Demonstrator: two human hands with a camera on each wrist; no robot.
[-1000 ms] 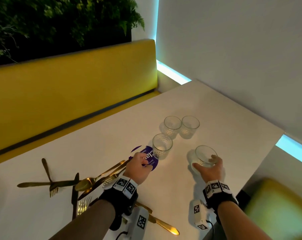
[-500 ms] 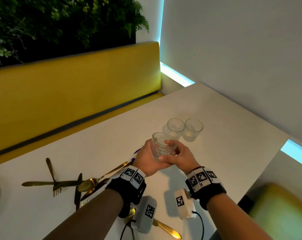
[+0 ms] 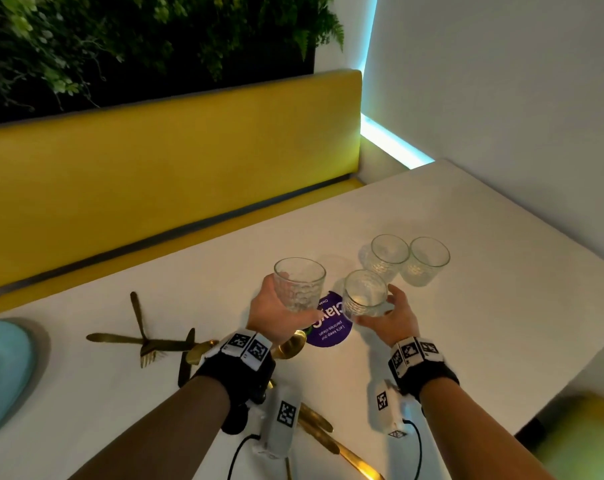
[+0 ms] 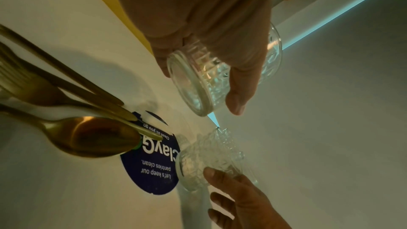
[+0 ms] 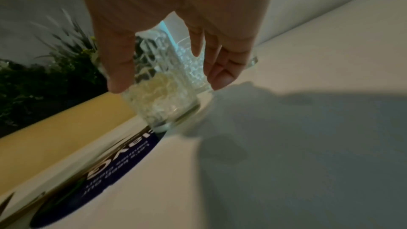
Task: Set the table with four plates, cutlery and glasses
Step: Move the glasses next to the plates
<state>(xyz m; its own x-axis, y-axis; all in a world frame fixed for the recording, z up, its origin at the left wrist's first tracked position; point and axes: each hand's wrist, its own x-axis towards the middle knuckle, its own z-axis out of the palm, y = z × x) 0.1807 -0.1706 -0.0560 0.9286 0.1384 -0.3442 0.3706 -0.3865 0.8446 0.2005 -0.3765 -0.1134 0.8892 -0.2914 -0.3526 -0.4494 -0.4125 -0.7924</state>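
Observation:
My left hand (image 3: 286,304) grips a clear patterned glass (image 3: 299,285) and holds it lifted off the white table (image 3: 494,306); the left wrist view shows that same glass (image 4: 193,83) tilted in my fingers. My right hand (image 3: 380,308) wraps thumb and fingers round a second glass (image 3: 364,294) at the edge of a round purple sticker (image 3: 330,327). In the right wrist view this second glass (image 5: 163,100) has its base low over the sticker. Two more glasses (image 3: 390,252) (image 3: 428,259) stand side by side just beyond. Gold cutlery (image 3: 144,341) lies scattered at the left.
A light blue plate (image 3: 2,368) shows at the left edge. A gold spoon (image 3: 290,346) lies under my left wrist, and more gold handles (image 3: 331,445) lie near the front edge. A yellow bench (image 3: 155,161) runs along the far side, and a wall borders the right.
Half a second ago both hands met at one glass. Now they have parted: the left has carried a glass up and leftward, and the right holds the glass by the sticker.

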